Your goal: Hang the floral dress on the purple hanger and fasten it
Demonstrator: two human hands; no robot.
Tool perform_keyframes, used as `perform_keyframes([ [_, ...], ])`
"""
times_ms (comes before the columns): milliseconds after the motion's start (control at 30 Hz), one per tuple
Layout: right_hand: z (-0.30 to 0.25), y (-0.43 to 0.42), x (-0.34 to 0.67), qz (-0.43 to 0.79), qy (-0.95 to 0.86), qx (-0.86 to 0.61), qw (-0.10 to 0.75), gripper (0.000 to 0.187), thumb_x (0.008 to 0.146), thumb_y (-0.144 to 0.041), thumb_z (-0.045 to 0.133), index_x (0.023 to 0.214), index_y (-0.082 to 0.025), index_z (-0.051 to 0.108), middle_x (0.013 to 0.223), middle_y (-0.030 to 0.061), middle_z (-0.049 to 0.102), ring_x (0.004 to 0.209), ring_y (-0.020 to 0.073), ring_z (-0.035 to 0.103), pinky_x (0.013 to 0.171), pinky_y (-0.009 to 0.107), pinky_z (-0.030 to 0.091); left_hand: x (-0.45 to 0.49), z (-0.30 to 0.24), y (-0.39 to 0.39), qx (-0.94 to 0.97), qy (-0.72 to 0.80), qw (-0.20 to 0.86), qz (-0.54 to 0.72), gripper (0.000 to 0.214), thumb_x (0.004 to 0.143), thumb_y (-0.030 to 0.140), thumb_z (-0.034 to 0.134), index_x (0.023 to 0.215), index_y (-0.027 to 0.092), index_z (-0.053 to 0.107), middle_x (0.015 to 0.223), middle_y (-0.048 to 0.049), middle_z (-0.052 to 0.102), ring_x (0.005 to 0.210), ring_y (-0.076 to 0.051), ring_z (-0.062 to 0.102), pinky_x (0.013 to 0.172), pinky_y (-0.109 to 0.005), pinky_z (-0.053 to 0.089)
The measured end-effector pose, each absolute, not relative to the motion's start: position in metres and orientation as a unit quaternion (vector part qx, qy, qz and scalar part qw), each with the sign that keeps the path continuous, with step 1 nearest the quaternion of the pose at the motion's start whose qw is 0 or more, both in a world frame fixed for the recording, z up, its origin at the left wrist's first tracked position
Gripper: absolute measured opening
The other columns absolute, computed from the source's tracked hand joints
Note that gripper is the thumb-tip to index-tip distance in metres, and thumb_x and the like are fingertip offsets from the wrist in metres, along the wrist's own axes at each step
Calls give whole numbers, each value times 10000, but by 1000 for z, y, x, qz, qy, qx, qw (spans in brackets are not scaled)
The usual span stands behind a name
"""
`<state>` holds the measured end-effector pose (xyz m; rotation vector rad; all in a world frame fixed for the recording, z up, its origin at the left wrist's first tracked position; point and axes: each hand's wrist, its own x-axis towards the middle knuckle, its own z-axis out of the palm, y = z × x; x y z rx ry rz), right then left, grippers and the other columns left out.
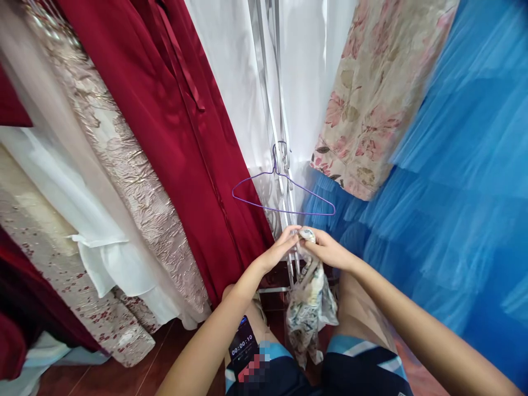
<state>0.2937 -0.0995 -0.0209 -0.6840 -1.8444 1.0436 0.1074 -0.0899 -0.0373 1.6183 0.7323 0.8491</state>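
Note:
Both my hands meet low in the middle of the view. My left hand [282, 246] and my right hand [325, 247] pinch the top of a small patterned garment [307, 308], which hangs limp between my knees. Just above the hands an empty purple wire hanger [284, 192] hangs by its hook on a silver rack pole [272, 110]. The hanger and the garment do not touch.
Hanging clothes close in on both sides: a dark red satin dress [177, 137], a beige embossed dress [124, 159] and white fabric [99, 242] on the left, a floral dress [371, 93] and a blue tulle skirt [466, 181] on the right. A phone with a timer [243, 346] rests on my lap.

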Motion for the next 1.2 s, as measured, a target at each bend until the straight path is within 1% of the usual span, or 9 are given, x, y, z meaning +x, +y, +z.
perform_keyframes([
  [133,20,-104,328,329,-764,-295,470,156,876,-243,556,927,-181,690,848,38,656,781,191,560,751,293,431,98,-64,-105,719,295,602,183,368,868,498,575,972,150,633,732,-55,631,719,-181,626,772,-339,482],
  [200,36,-103,337,340,-753,-299,477,160,868,-286,598,934,-179,697,824,41,652,735,183,552,703,285,428,103,-70,-112,751,331,518,242,333,817,429,662,999,152,639,856,-73,652,809,-183,617,806,-328,475],
  [267,45,-103,338,386,-744,-292,462,184,849,-328,638,930,-175,698,793,40,647,697,176,548,668,282,430,112,-68,-116,752,349,447,335,526,775,368,717,1244,202,548,1175,-104,619,1037,-208,586,921,-348,448],
  [367,51,-106,330,456,-743,-265,413,238,842,-383,653,941,-171,695,784,40,654,677,169,564,656,282,445,126,-57,-116,750,322,437,378,598,767,317,727,1314,226,504,1358,-97,537,1220,-235,502,1052,-373,364],
  [500,53,-108,332,479,-746,-249,390,285,865,-425,628,949,-162,698,794,48,653,703,169,586,663,274,458,131,-52,-118,706,291,517,386,236,773,304,696,948,162,623,1016,-61,659,1012,-222,585,936,-337,429],
  [600,54,-105,341,474,-741,-265,395,309,871,-449,618,946,-160,697,804,53,655,728,178,593,682,280,469,121,-49,-120,636,300,545,456,269,727,316,727,766,167,507,755,7,561,745,-141,551,717,-248,439],
  [733,54,-98,349,441,-747,-289,405,317,858,-470,631,941,-169,685,854,50,665,798,203,604,754,311,483,95,-37,-115,654,318,532,434,391,699,361,775,896,198,480,698,52,496,622,-96,477,593,-201,371],
  [1033,46,-60,380,313,-723,-357,503,343,830,-517,643,773,-178,629,746,14,603,696,170,543,685,286,432,34,-30,-109,791,422,360,259,352,804,487,648,838,137,644,746,5,567,674,-130,493,608,-233,374],
  [1200,54,-7,368,323,-671,-346,570,386,752,-546,692,727,-176,585,678,-15,533,631,131,471,639,269,376,27,3,-99,838,453,111,284,355,827,458,623,638,166,551,679,1,560,693,-156,518,771,-300,406],
])
